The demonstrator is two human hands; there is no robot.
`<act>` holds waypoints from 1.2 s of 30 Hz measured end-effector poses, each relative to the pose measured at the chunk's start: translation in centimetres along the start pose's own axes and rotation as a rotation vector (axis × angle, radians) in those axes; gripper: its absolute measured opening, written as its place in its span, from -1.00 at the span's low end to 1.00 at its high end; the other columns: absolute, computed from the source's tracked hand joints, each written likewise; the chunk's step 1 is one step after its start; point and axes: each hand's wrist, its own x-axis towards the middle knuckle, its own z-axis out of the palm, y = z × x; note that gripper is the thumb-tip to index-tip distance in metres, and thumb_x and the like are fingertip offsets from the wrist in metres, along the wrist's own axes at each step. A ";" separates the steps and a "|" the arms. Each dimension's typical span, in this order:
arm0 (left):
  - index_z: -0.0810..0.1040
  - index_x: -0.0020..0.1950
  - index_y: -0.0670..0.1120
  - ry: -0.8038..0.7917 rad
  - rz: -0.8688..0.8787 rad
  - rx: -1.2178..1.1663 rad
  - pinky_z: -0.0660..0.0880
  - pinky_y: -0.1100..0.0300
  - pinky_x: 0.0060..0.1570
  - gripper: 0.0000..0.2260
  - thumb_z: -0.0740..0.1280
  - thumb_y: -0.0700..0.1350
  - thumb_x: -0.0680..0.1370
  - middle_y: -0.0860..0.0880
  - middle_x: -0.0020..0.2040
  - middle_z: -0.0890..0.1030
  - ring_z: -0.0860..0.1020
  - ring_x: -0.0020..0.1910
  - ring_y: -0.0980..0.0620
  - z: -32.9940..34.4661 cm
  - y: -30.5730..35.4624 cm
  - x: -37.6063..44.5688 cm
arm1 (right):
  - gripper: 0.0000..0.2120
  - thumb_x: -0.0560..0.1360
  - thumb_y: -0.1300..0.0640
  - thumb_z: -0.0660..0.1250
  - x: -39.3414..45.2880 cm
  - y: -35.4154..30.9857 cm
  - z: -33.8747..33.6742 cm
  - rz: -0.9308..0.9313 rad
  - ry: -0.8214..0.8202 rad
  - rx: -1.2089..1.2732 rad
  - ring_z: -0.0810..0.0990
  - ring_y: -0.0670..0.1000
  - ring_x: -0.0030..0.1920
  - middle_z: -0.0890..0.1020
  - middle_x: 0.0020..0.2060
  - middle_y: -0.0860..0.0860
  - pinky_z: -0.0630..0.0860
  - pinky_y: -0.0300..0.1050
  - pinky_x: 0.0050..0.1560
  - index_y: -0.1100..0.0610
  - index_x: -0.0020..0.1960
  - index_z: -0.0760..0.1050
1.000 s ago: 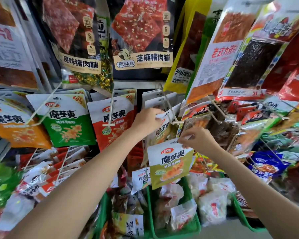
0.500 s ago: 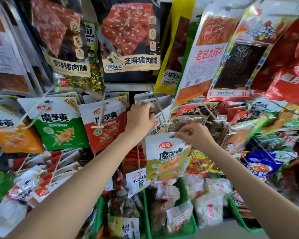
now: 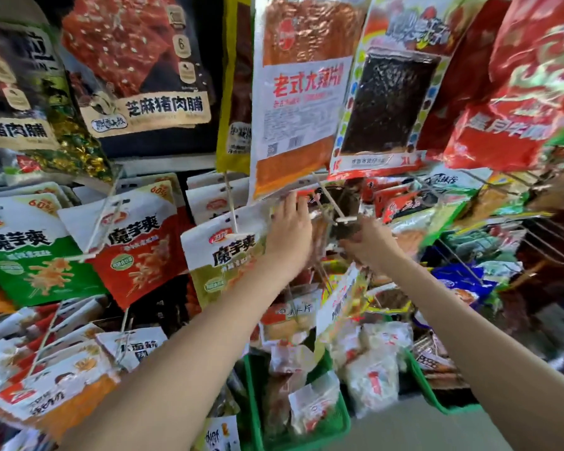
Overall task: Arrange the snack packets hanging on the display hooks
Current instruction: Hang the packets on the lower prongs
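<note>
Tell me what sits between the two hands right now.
In the head view, a white hook tip with dark snack packets hanging on it sits between the left hand and the right hand.

A shop display rack fills nearly the whole frame, with a pale horizontal rail (image 3: 163,162) crossing the upper left behind the goods. Thin wire pegs (image 3: 547,242) jut out in rows at the right edge. Green plastic baskets (image 3: 310,431) sit along the bottom centre, and another green basket (image 3: 437,402) stands at the lower right. A strip of grey floor (image 3: 420,431) shows at the bottom right. The light is bright and even.
</note>
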 end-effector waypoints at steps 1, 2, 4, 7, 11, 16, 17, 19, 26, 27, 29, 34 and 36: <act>0.01 0.48 -0.23 0.014 -0.039 0.017 0.05 -0.03 0.43 -0.47 0.14 -0.33 0.55 -0.23 0.49 0.04 0.06 0.46 -0.22 0.2 0.2 0.9 | -0.66 0.50 0.19 0.31 0.1 0.2 0.2 -0.020 -0.008 -0.010 0.45 -0.03 -0.41 0.54 -0.31 0.05 0.40 -0.19 -0.37 0.25 0.23 0.35; 0.02 0.48 -0.20 0.049 -0.058 0.054 0.09 -0.05 0.41 -0.45 0.17 -0.31 0.54 -0.22 0.48 0.06 0.08 0.45 -0.21 0.3 0.3 1.6 | -0.66 0.51 0.20 0.30 0.0 0.4 0.5 -0.039 -0.016 -0.013 0.44 -0.05 -0.43 0.54 -0.35 0.04 0.45 -0.18 -0.29 0.24 0.25 0.34; 0.07 0.46 -0.15 0.134 -0.066 0.142 0.14 -0.08 0.36 -0.45 0.22 -0.29 0.53 -0.19 0.46 0.13 0.13 0.42 -0.20 0.5 0.3 2.6 | -0.64 0.52 0.20 0.29 -0.3 0.9 0.6 -0.048 -0.026 0.012 0.46 -0.11 -0.48 0.60 -0.35 0.09 0.49 -0.20 -0.15 0.20 0.28 0.32; 0.28 0.36 -0.15 0.233 -0.009 0.205 0.24 -0.02 0.22 -0.61 0.18 -0.30 0.53 -0.17 0.35 0.31 0.27 0.32 -0.17 1.0 -0.5 3.6 | -0.64 0.51 0.19 0.31 -0.6 1.5 0.0 0.009 -0.030 0.136 0.55 -0.15 -0.51 0.66 -0.29 0.11 0.56 -0.25 -0.29 0.16 0.27 0.33; 0.35 0.28 -0.13 0.300 0.034 0.157 0.31 -0.02 0.12 -0.71 0.21 -0.23 0.56 -0.14 0.23 0.46 0.38 0.22 -0.18 1.6 -1.0 4.2 | -0.83 0.49 0.21 0.28 -1.6 1.5 -0.6 0.032 -0.129 0.200 0.68 0.02 -0.31 0.69 -0.31 0.11 0.43 -0.27 -0.46 0.16 0.08 0.49; 0.51 0.11 -0.14 0.256 -0.105 -0.154 0.43 0.03 -0.01 -0.84 0.22 -0.17 0.58 -0.12 0.10 0.57 0.51 0.08 -0.13 1.2 -1.5 5.4 | -0.81 0.47 0.19 0.31 -3.0 1.2 -1.3 -0.039 -0.263 0.176 0.67 -0.07 -0.22 0.69 -0.16 -0.02 0.60 -0.23 -0.12 0.08 0.06 0.58; 0.54 0.07 -0.13 0.248 -0.133 -0.221 0.43 0.05 -0.06 -0.85 0.22 -0.16 0.58 -0.11 0.06 0.59 0.53 0.04 -0.11 1.0 -1.5 5.5 | -0.81 0.46 0.19 0.33 -3.0 1.2 -1.3 -0.056 -0.256 0.149 0.67 -0.01 -0.12 0.68 -0.09 0.01 0.60 -0.11 0.01 0.07 0.06 0.59; 0.56 -0.06 -0.14 0.224 -0.155 -0.313 0.40 0.13 -0.16 -0.88 0.22 -0.19 0.56 -0.08 -0.05 0.60 0.52 -0.07 -0.05 0.5 -1.4 5.5 | -0.83 0.45 0.19 0.37 -3.1 1.1 -1.2 -0.091 -0.199 0.125 0.63 -0.20 -0.24 0.68 -0.09 0.03 0.58 -0.30 -0.09 0.09 0.03 0.62; 0.43 -0.13 -0.11 0.107 0.121 -0.346 0.32 0.19 -0.45 -0.86 0.15 -0.16 0.60 -0.05 -0.27 0.57 0.43 -0.42 0.07 -0.4 -1.0 0.4 | -0.87 0.48 0.12 0.37 -4.8 -0.4 0.0 -0.122 -0.225 -0.096 0.53 -0.28 -0.51 0.48 -0.45 -0.27 0.49 -0.41 -0.26 0.15 -0.06 0.64; 0.43 -0.11 -0.11 0.126 0.180 -0.324 0.35 0.15 -0.45 -0.86 0.15 -0.14 0.61 -0.06 -0.32 0.57 0.42 -0.46 0.06 -0.6 -0.9 -0.6 | -0.87 0.48 0.13 0.36 -5.1 -0.5 -0.3 -0.118 -0.241 -0.142 0.51 -0.29 -0.53 0.47 -0.45 -0.26 0.47 -0.45 -0.30 0.16 -0.05 0.63; 0.44 -0.10 -0.11 0.173 0.254 -0.335 0.34 0.14 -0.44 -0.87 0.16 -0.14 0.61 -0.06 -0.38 0.54 0.41 -0.49 0.07 -1.4 -0.7 -1.7 | -0.87 0.49 0.16 0.34 -5.5 -0.5 -0.9 -0.100 -0.261 -0.207 0.45 -0.32 -0.61 0.58 -0.39 -0.12 0.36 -0.56 -0.47 0.18 -0.04 0.62; 0.45 -0.13 -0.11 0.078 0.313 -0.382 0.41 0.18 -0.40 -0.89 0.19 -0.19 0.58 -0.06 -0.36 0.57 0.51 -0.43 0.02 -3.1 -1.2 -4.1 | -0.88 0.48 0.13 0.36 -6.3 -0.9 -2.2 -0.046 -0.204 -0.173 0.47 -0.32 -0.58 0.62 -0.43 -0.04 0.31 -0.53 -0.50 0.15 -0.10 0.64; 0.46 -0.12 -0.10 0.040 0.276 -0.389 0.29 0.34 -0.45 -0.89 0.20 -0.19 0.58 -0.01 -0.35 0.57 0.49 -0.43 0.11 -3.2 -2.9 -5.7 | -0.90 0.45 0.10 0.40 -6.7 -1.2 -2.4 -0.047 -0.176 -0.082 0.48 -0.32 -0.57 0.59 -0.48 -0.08 0.31 -0.53 -0.51 0.11 -0.18 0.64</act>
